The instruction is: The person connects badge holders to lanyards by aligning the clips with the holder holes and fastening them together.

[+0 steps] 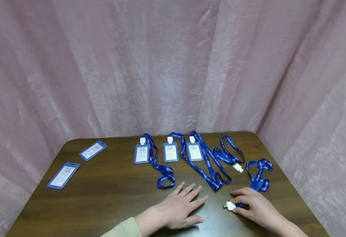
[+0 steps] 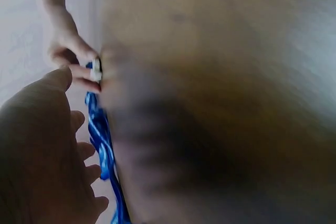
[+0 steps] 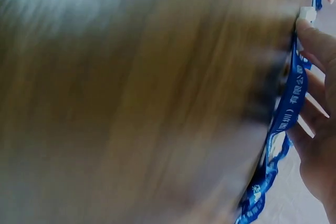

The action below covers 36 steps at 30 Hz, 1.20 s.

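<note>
My right hand (image 1: 254, 205) pinches the white clip (image 1: 230, 206) of a blue lanyard (image 1: 260, 176) between thumb and fingers. The clip's small metal end points left, and the strap trails under the hand toward the back right. In the right wrist view the printed strap (image 3: 294, 93) runs along beneath the fingers. My left hand (image 1: 179, 209) is spread palm down over the front middle of the table, holding nothing. Its fingertips point at the lanyards lying farther back. The left wrist view shows its thumb side large, with the right hand (image 2: 71, 51) beyond it.
Three blue badge holders, the left (image 1: 141, 153), middle (image 1: 170, 152) and right (image 1: 195, 151), lie at the back with lanyards clipped on. Another lanyard (image 1: 227, 158) lies right of them. Two badge holders without straps (image 1: 63, 176) lie at left. A pink curtain (image 1: 161, 65) hangs behind the table.
</note>
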Tool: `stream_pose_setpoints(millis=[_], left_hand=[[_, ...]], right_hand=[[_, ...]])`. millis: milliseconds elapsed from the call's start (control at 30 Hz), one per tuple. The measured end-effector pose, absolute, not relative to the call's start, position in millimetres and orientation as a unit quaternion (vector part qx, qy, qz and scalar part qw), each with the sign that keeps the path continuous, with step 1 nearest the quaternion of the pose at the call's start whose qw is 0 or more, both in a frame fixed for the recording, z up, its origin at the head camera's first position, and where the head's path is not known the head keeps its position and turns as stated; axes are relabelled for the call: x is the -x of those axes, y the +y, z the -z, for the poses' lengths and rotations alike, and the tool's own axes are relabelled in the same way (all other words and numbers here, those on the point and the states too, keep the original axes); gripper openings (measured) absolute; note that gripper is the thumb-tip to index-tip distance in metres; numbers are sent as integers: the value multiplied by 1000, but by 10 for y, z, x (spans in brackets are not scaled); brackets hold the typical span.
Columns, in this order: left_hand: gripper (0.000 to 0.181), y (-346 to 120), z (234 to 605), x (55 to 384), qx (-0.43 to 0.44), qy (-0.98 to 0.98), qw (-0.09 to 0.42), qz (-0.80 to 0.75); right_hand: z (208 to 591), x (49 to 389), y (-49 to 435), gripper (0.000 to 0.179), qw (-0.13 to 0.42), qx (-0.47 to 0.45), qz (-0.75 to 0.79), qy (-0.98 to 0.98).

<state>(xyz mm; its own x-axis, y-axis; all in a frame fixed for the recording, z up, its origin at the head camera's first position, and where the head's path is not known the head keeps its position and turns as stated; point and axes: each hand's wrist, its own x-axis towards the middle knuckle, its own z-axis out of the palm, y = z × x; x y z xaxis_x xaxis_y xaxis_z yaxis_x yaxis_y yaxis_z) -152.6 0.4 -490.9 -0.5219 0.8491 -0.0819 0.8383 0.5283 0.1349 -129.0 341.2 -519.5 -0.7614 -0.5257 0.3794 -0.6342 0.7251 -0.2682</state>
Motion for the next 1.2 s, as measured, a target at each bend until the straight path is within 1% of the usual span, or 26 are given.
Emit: stream_pose_setpoints(millis=[167, 400, 767, 967, 1200], left_hand=[[70, -180, 4919, 1559, -465, 879, 77, -73], [67, -392, 4879, 1586, -441, 887, 90, -105], [67, -745, 4890, 1625, -406, 904, 80, -104], [68, -972, 4864, 1663, -381, 914, 89, -107], [66, -1346, 4872, 1707, -339, 931, 69, -114]], right_hand=[[5204, 1295, 3282, 24, 109, -305, -222, -919], [5229, 1316, 3077, 25, 97, -301, -226, -921], [5220, 1313, 2806, 24, 72, -309, -231, -920], [5219, 1333, 2735, 30, 88, -329, -223, -913], [5218, 1354, 2590, 28, 113, -351, -218, -904]])
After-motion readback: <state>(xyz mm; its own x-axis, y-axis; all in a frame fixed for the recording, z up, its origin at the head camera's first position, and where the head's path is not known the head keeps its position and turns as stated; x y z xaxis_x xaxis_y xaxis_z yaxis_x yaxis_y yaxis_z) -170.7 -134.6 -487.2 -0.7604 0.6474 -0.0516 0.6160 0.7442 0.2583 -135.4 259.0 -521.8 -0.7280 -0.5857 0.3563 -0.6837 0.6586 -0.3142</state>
